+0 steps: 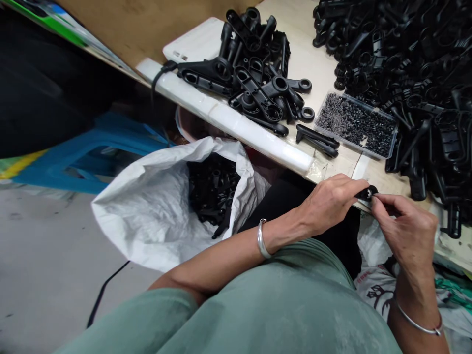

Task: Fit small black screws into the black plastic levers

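At the table's front edge, my left hand (332, 201) is closed around a small black plastic part (366, 192), whose ring-shaped end shows between my hands. My right hand (405, 226) pinches at that ring end with thumb and index finger; whether a tiny piece is between the fingertips is hidden. Just beyond lies a clear plastic box (394, 142) with many tiny dark grey and black pieces. Two slim black plastic arms (317, 140) rest on the table left of the box.
Black plastic parts form a pile (258, 73) at the back and a bigger heap (409, 64) on the right. A white sack (147, 211) holding black parts stands open below the table's white padded edge (228, 118). A blue stool (77, 152) stands left.
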Demonstrator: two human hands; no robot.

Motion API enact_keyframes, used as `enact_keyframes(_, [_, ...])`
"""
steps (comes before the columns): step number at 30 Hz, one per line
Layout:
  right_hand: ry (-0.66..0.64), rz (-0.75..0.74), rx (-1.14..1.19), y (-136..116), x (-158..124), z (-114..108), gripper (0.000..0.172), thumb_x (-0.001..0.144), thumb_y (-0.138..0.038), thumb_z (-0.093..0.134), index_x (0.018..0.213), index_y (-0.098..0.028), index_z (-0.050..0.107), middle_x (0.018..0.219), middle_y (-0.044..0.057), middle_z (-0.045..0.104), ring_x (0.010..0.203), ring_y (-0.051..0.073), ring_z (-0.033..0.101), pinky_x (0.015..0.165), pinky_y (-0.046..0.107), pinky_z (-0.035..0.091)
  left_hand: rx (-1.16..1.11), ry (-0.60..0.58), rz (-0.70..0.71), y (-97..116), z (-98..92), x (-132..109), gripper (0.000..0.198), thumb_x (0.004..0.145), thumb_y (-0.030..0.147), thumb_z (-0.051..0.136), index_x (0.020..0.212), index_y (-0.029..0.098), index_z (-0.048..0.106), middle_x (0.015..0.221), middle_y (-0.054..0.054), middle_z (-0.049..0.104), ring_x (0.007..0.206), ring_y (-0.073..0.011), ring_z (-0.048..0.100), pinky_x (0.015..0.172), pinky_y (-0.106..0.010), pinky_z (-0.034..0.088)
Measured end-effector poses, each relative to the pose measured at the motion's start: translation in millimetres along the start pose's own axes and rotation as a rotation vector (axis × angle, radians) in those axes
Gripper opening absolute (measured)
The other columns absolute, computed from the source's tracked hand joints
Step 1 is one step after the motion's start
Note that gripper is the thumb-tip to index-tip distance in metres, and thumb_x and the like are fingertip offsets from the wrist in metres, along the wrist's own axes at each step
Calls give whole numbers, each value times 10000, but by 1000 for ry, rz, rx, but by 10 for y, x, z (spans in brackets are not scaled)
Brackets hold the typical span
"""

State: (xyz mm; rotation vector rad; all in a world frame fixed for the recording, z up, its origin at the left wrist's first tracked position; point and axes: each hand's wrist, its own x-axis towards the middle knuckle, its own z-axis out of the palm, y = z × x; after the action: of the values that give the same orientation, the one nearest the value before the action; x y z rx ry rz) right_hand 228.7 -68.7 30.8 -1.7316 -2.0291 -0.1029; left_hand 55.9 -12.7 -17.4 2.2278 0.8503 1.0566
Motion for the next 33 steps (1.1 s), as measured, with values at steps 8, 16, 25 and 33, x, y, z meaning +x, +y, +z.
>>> enact_keyframes(8, [-10,-69,-100,-66,28,14,146,933,-203,579,847,-165,692,735,43,724,635,153,671,626,259,495,-10,14,26,-17,5,-6,242,918,44,545,1139,117,611,955,-61,731,926,-168,679,841,-282,578])
enact_keyframes(16, [-148,28,-313,-248,53,12,267,966,-278,482,885,-151,702,787,107,730,674,217,677,591,303,432,-44,29,40,-11,9,-8,233,931,52,527,1141,109,610,934,-61,723,913,-168,674,836,-279,578])
enact_keyframes(25, [-318,421,64,-79,142,-117,356,881,-505,572,887,-198,753,658,35,718,566,193,657,593,303,469,-83,25,39,-34,28,-15,231,923,35,516,1120,113,608,935,-58,711,917,-159,657,841,-262,568])
enact_keyframes(33, [-360,477,21,-117,257,-150,375,819,-524,557,777,-194,731,540,23,663,505,183,625,554,289,448,-107,28,52,-45,38,-14,199,949,53,497,1103,101,614,924,-63,707,916,-162,652,847,-263,567])
